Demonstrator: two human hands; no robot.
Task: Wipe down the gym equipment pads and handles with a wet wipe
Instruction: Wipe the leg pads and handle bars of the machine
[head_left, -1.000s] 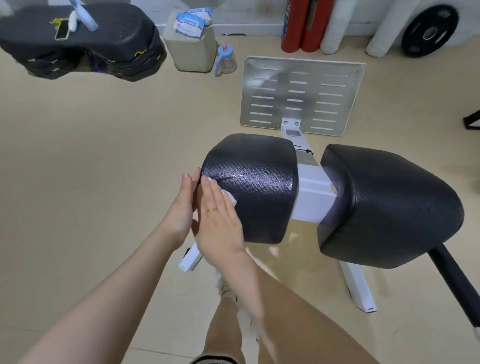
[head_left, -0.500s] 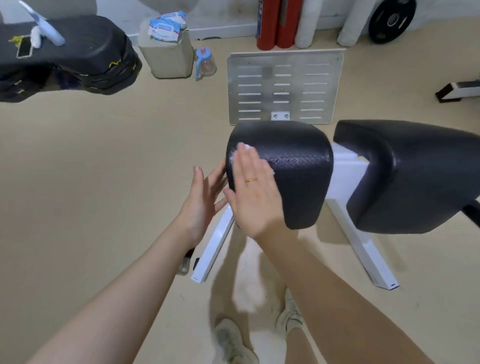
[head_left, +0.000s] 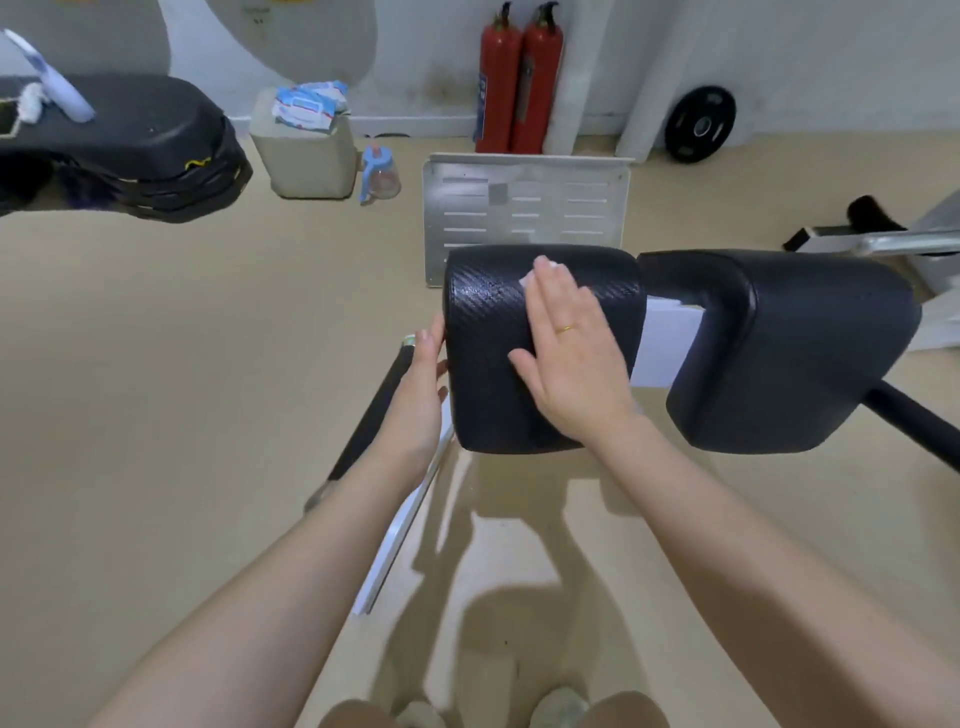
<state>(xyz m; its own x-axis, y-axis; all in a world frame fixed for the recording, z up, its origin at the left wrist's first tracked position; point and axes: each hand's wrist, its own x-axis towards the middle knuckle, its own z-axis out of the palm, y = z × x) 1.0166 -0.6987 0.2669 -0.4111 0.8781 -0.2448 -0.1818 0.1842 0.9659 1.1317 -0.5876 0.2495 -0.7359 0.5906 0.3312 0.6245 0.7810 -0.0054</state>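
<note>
A black textured pad (head_left: 488, 332) sits on a white frame in the middle of the view, with a second black pad (head_left: 789, 353) to its right. My right hand (head_left: 569, 358) lies flat on top of the left pad, fingers straight, pressing a white wet wipe (head_left: 527, 279) that peeks out near the fingertips. My left hand (head_left: 418, 395) rests with straight fingers against the pad's left side. A black handle bar (head_left: 374, 410) runs down to the left behind that hand, and another black handle bar (head_left: 914, 421) sticks out at the right.
A slotted metal footplate (head_left: 524, 208) stands behind the pads. Further back are a beige bin (head_left: 306, 156) with a wipe packet (head_left: 306, 106), a blue bottle (head_left: 379, 176), two red extinguishers (head_left: 519, 78) and a weight plate (head_left: 700, 124). Stacked black pads (head_left: 145, 150) are at upper left.
My right hand has slid with the wipe from the pad's left edge up over its top towards the right. My left hand now touches the pad's left side. The camera view has shifted.
</note>
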